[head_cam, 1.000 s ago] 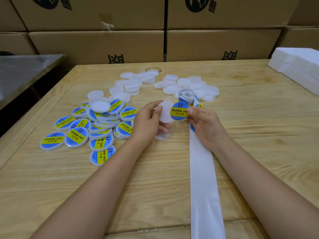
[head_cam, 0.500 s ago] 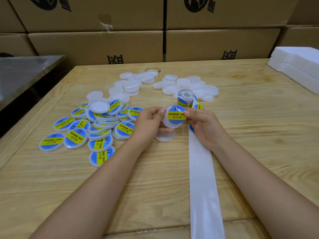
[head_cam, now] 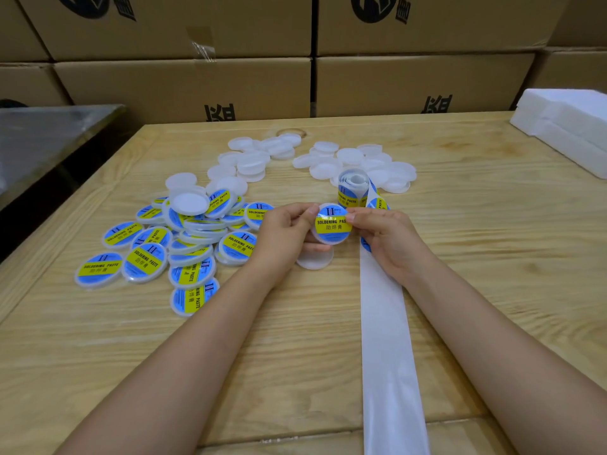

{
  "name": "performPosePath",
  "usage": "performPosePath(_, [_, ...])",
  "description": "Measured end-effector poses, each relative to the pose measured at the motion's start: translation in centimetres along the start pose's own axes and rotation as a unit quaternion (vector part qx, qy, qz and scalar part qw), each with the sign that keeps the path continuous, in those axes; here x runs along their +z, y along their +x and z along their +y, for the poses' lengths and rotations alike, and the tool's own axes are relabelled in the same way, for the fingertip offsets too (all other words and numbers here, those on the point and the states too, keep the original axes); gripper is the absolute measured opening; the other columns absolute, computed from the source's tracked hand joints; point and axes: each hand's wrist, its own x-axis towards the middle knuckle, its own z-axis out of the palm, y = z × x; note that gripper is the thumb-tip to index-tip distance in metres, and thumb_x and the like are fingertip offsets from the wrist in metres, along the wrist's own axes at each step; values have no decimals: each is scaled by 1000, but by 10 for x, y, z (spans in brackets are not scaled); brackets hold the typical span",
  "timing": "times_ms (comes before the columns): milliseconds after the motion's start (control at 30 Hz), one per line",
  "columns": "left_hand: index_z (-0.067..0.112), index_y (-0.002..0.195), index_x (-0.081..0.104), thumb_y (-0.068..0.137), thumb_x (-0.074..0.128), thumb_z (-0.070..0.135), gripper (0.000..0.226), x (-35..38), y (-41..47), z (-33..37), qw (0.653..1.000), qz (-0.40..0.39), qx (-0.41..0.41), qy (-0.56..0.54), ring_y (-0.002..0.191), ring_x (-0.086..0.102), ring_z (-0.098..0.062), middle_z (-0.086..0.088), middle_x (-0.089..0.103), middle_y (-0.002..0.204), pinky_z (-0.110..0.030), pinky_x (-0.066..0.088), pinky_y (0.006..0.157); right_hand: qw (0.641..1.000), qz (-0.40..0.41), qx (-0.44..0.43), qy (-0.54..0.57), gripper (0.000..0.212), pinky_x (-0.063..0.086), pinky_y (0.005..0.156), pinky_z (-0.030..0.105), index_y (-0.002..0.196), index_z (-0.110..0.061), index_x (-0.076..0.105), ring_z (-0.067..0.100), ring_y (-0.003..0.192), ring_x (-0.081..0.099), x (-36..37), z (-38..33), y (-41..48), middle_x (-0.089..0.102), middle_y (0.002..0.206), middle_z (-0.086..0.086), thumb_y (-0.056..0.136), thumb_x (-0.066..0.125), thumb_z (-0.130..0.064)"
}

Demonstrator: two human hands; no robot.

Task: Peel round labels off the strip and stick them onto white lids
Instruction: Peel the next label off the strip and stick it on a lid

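My left hand [head_cam: 285, 236] grips a white lid [head_cam: 330, 240] by its left edge, above the wooden table. A round blue and yellow label [head_cam: 332, 222] lies on the lid's face. My right hand [head_cam: 387, 239] pinches the label's right edge with thumb and forefinger. The label roll [head_cam: 352, 190] stands just behind, and its bare white backing strip [head_cam: 386, 339] runs under my right hand toward me. A plain white lid [head_cam: 314, 259] lies on the table below my left hand.
Several labelled lids [head_cam: 184, 244] are heaped to the left. Plain white lids [head_cam: 358, 162] lie in two groups farther back. Cardboard boxes [head_cam: 230, 83] wall the far edge. White foam blocks [head_cam: 568, 123] sit at the right, a metal table [head_cam: 42, 136] at the left.
The label went from beside the lid, held in my right hand, to lying centred over the lid's face. Both hands drew slightly closer together.
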Motion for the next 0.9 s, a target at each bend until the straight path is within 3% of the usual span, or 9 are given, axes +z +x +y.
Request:
performPosePath(233, [18, 92, 67, 98, 46, 12, 23, 0, -1, 0, 1000, -12, 10, -1, 71, 71, -16, 1, 73, 75, -23, 56, 56, 1000, 14, 3, -6, 9, 42, 105, 39, 87, 1, 69, 31, 109, 60, 0, 1, 1, 66, 106, 21, 81, 63, 0])
performPosePath(567, [16, 97, 66, 96, 49, 12, 17, -2, 1, -4, 998, 2, 26, 55, 67, 71, -17, -5, 72, 81, -24, 57, 58, 1000, 13, -2, -23, 7, 47, 95, 36, 86, 1, 68, 29, 100, 59, 1, 1, 0, 64, 107, 25, 82, 62, 1])
performPosePath(767, [10, 105, 66, 96, 50, 14, 19, -2, 1, -4, 992, 8, 49, 119, 79, 70, -21, -11, 73, 92, -32, 57, 77, 999, 19, -7, -39, 7, 43, 102, 44, 86, 2, 68, 31, 98, 59, 2, 1, -1, 64, 109, 28, 83, 62, 0])
performPosePath(900, [15, 97, 66, 96, 51, 15, 15, -1, 1, -5, 990, 13, 53, 129, 68, 71, -20, -10, 73, 88, -29, 58, 68, 998, 23, -14, -54, 4, 46, 100, 41, 83, 1, 67, 34, 103, 61, 2, 3, -1, 65, 107, 24, 83, 63, 0])
